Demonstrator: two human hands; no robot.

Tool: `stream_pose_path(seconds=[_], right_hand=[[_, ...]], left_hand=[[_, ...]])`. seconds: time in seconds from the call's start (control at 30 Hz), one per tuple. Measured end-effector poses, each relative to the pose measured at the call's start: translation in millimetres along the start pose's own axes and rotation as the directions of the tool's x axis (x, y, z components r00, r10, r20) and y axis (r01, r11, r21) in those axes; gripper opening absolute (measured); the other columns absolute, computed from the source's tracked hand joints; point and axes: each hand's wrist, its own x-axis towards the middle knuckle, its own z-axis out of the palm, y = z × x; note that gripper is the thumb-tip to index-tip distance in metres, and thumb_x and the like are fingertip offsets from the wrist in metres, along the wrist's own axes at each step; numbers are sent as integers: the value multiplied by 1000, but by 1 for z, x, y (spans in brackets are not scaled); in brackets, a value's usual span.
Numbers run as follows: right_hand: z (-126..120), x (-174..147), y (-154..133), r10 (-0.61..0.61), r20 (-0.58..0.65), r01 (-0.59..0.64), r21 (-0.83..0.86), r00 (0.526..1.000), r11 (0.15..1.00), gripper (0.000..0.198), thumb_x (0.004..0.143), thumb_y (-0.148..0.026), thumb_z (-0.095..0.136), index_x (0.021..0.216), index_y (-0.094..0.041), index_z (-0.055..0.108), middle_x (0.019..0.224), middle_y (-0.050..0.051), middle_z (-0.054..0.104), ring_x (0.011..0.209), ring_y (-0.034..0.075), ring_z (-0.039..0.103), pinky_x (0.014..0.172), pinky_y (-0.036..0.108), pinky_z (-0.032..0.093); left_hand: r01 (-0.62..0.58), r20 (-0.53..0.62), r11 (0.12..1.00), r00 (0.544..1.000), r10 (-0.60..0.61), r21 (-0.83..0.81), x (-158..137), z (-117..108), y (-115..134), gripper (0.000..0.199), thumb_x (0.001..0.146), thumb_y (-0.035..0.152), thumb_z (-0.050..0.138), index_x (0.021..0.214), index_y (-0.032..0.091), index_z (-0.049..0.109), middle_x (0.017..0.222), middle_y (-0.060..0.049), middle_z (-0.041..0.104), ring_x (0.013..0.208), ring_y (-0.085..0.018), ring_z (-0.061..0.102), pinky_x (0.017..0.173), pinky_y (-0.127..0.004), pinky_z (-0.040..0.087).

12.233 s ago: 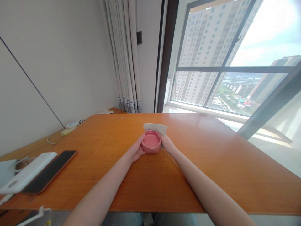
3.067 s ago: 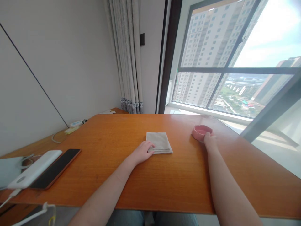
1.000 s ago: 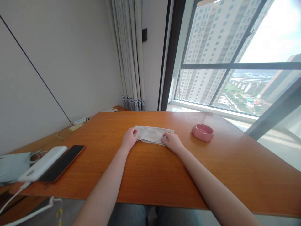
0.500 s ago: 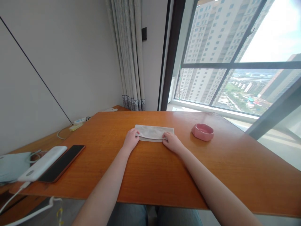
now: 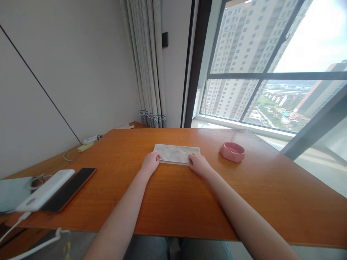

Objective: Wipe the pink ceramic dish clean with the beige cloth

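A pale grey-white folded cloth (image 5: 176,153) lies on the wooden table, longer from left to right than it is deep. At its near left corner, my left hand (image 5: 150,163) pinches the edge with curled fingers. My right hand (image 5: 199,164) grips the near right corner in the same way, thumb and fingers closed on the layers. The near edge between the two hands runs nearly straight, with a thin strip of a lower layer showing below it. My fingertips are partly hidden by the hands.
A pink faceted bowl (image 5: 232,151) stands to the right of the cloth. At the left lie a dark phone (image 5: 69,190) and a white power bank (image 5: 46,190) with a cable plugged in. The wooden table (image 5: 179,202) ends just before my lap; a window is beyond it.
The cloth's upper fold has come down toward me, so less of the lower layer shows along the near edge. Both hands stay at the near corners, with the right shifted slightly.
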Motion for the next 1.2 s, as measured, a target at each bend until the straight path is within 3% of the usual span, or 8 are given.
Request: stream_pose_path(seconds=[0.33,0.43,0.53,0.67,0.83,0.9,1.03,1.2], right_hand=[[-1,-1,3,21,85,-25,40,996,999,9,71,-13,50,75,-18,56,84,5,60,71,16,52,60,24,32],[-4,-2,3,38,93,-46,92,995,995,7,76,-21,50,73,-19,56,79,4,61,68,15,52,57,24,32],[-3,-1,4,135,54,-140,104,989,985,23,85,-31,42,73,-19,57,77,6,63,68,17,54,58,26,33],[5,3,4,195,-93,-188,75,976,979,28,89,-31,35,85,-18,60,89,10,64,84,21,57,70,29,38],[20,5,-4,100,-191,-95,34,976,995,36,89,-35,39,119,-19,53,136,11,42,123,26,37,99,37,27],[24,5,-7,109,-134,-110,4,985,994,41,90,-40,36,124,-19,49,139,12,38,127,28,32,101,42,23],[22,2,-9,62,-98,-63,-14,993,998,40,88,-46,39,112,-19,56,121,12,53,114,26,44,94,39,30],[24,4,-10,124,-116,-125,-3,986,992,46,92,-46,27,116,-18,54,128,13,49,120,25,41,99,39,26]], left_hand=[[158,87,987,984,-155,-26,0,2,-2,5,69,22,55,74,21,56,71,-2,61,63,-17,55,54,-25,33],[234,127,971,966,-225,-55,0,-1,-1,22,76,39,50,66,21,55,65,-2,60,62,-18,55,54,-26,33],[272,8,961,962,-272,-45,1,-1,-4,29,81,44,44,68,21,54,65,-3,59,64,-19,56,56,-27,35],[127,-158,992,979,-126,-5,2,5,-5,19,80,31,50,93,19,57,90,-7,62,85,-21,58,73,-30,42],[-251,73,968,965,251,-9,-1,16,10,36,85,34,46,117,21,53,131,-9,49,122,-23,43,102,-36,32],[-268,108,963,958,266,3,-3,17,18,35,87,39,43,112,20,57,127,-9,53,120,-24,45,101,-38,33],[-199,46,978,979,197,53,-5,16,25,35,89,40,36,88,18,63,98,-10,63,98,-24,57,88,-39,43],[-180,63,980,983,175,82,-1,23,14,42,90,40,33,120,19,53,134,-11,48,125,-25,41,104,-43,30]])
